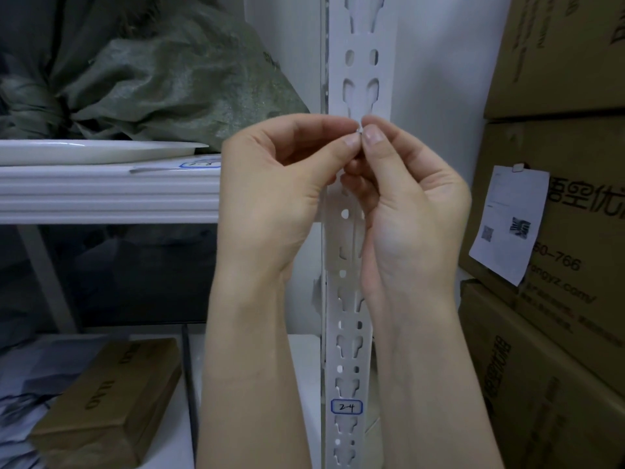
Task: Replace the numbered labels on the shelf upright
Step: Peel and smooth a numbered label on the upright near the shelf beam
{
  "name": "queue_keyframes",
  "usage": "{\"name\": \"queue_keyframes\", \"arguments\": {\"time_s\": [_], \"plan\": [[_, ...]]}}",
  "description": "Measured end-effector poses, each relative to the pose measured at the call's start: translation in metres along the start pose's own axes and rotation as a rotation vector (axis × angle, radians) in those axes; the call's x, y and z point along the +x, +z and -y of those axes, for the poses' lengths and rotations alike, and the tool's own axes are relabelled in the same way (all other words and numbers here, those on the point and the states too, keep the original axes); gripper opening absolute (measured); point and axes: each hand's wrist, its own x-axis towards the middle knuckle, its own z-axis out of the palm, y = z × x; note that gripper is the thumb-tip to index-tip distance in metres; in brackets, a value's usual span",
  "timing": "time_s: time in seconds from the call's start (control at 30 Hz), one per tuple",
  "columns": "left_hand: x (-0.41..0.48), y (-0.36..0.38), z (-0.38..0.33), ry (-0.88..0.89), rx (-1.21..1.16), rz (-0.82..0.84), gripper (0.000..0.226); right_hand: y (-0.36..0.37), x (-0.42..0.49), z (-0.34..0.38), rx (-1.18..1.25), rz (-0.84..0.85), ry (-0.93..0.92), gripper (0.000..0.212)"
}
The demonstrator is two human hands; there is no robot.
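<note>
**Shelf upright relabelling: mid-task, 1 label on, 1 scrap in hand**

**Item 1, shelf upright** (pixel 360 66). White slotted steel post, running top to bottom through the middle of the view. It serves as the landmark for every entry below.

**Item 2, numbered label** (pixel 346 407). Blue-bordered, handwritten "2-4", stuck flat on the upright's face low down, well below both hands. Whether it is an old label or a fresh one cannot be told.

**Item 3, small white scrap** (pixel 360 129). Held in front of the upright at about mid-height. Probably a label or its backing being peeled; it is too small to read.

**Item 4, left hand** (pixel 270 184). Just left of the upright, thumb and forefinger pinching the scrap, the other fingers curled.

**Item 5, right hand** (pixel 412 204). Just right of the upright, thumb and forefinger pinching the same scrap from the other side.

**Item 6, shelf beam** (pixel 108 194). Meets the upright from the left and carries a second blue-bordered label (pixel 199 163), its writing illegible.

**Progress, judged.** Partway: 1 label is seated, and the scrap in hand is neither stuck nor discarded. The stretch of upright above the hands carries no label.

**Not visible.** The hands and wrists cover the upright's middle stretch, so any label there is hidden. The upright's top and foot are cut off. No supply of spare labels is in view.
</note>
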Motion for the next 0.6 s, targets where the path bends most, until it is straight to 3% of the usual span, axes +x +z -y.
{"name": "queue_keyframes", "arguments": {"time_s": [0.33, 0.6], "plan": [[0.0000, -0.0047, -0.0039, 0.130, 0.253, 0.090, 0.012, -0.0031, -0.0009, 0.0006, -0.070, -0.044, -0.030, 0.009], [-0.0020, -0.0101, -0.0045, -0.007, 0.077, 0.132, 0.012, -0.0014, -0.0004, 0.0030, -0.060, -0.021, -0.050, 0.018]]}}
